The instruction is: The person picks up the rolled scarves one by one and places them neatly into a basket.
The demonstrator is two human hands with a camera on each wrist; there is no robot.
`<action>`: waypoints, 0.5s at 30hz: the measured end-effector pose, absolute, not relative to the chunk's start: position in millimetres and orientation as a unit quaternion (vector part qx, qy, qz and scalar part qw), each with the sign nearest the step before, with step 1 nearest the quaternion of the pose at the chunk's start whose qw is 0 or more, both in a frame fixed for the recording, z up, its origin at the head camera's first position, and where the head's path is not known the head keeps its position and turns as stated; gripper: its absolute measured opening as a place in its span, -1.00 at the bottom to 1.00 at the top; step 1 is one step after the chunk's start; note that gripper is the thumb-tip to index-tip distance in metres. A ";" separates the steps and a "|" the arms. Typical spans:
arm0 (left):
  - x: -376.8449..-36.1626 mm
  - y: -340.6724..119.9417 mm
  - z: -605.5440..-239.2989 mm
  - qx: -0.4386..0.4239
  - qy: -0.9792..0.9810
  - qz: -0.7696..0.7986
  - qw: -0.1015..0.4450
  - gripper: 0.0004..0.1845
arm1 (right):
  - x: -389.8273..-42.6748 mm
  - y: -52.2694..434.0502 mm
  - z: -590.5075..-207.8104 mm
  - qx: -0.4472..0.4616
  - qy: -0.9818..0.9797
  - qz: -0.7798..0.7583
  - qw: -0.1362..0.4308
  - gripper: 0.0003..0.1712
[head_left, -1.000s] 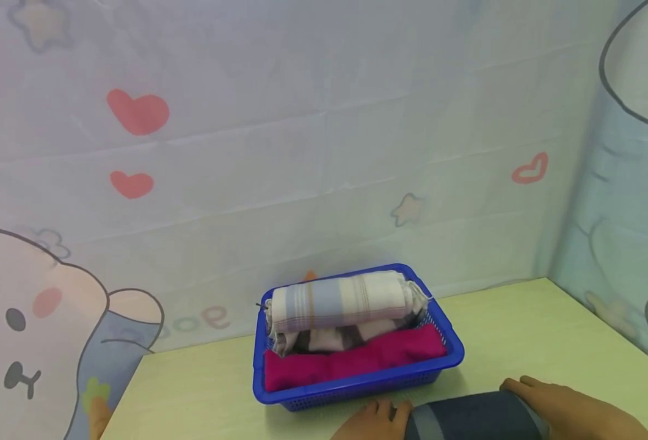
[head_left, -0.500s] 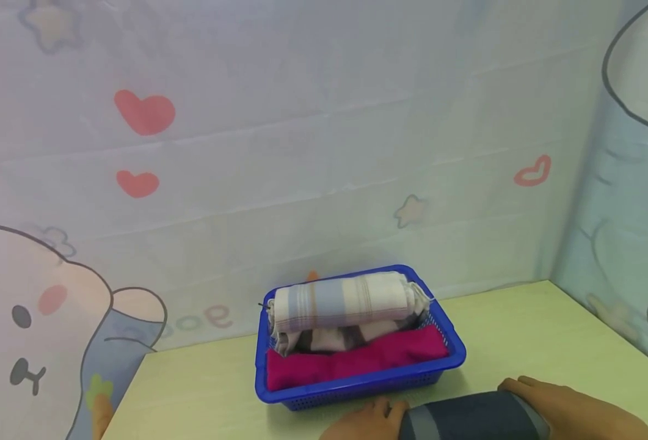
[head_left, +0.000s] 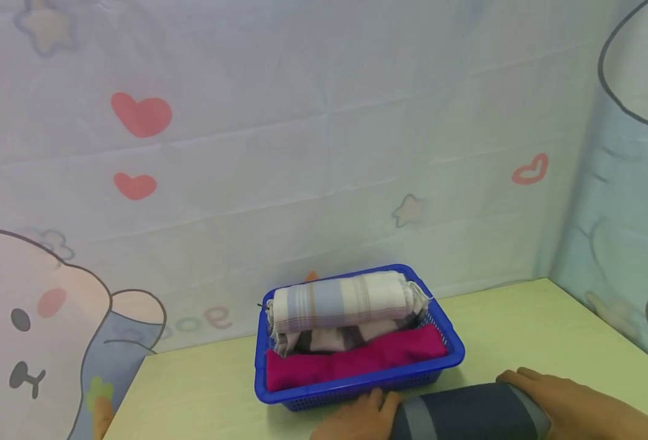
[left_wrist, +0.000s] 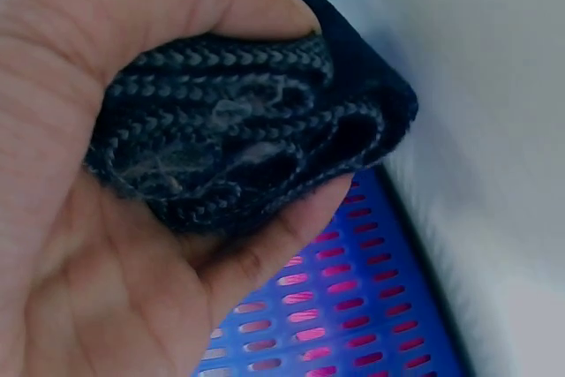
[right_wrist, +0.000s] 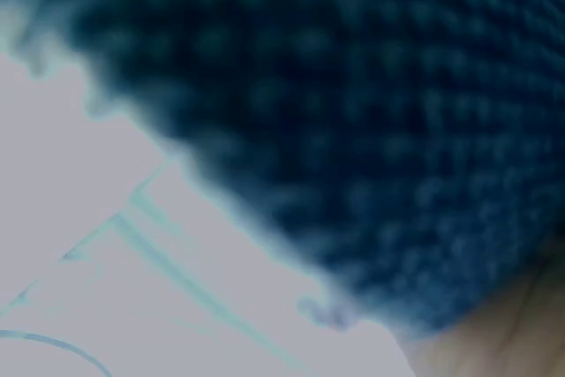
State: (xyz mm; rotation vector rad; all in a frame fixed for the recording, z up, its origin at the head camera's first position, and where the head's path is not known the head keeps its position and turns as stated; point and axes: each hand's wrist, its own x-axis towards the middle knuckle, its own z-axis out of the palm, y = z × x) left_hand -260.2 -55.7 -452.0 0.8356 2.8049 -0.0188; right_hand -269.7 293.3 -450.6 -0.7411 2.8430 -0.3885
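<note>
A rolled dark navy towel (head_left: 466, 415) with a grey stripe lies across the table's near edge, just in front of the blue basket (head_left: 444, 360). My left hand (head_left: 359, 418) grips its left end; the left wrist view shows fingers and thumb curled round the dark knit roll (left_wrist: 238, 130). My right hand (head_left: 565, 403) wraps the right end, and the right wrist view is filled by blurred dark knit (right_wrist: 353, 112). The basket holds a magenta towel (head_left: 351, 360), a striped pale roll (head_left: 345, 299) on top, and a brown-and-white cloth between them.
The pale green table (head_left: 549, 330) meets a cartoon-printed curtain (head_left: 302, 153) at the back and right. The basket stands mid-table near the back wall. Bare tabletop lies to its left and right.
Both hands and the dark roll have shifted slightly left and toward the basket; the left fingers now touch the basket's front wall. The basket's contents have not moved.
</note>
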 end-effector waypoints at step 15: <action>-251.7 -59.6 -439.2 0.277 0.955 0.004 0.105 -0.13 | -264.9 291.5 -439.5 -0.262 0.955 -0.123 0.064 0.00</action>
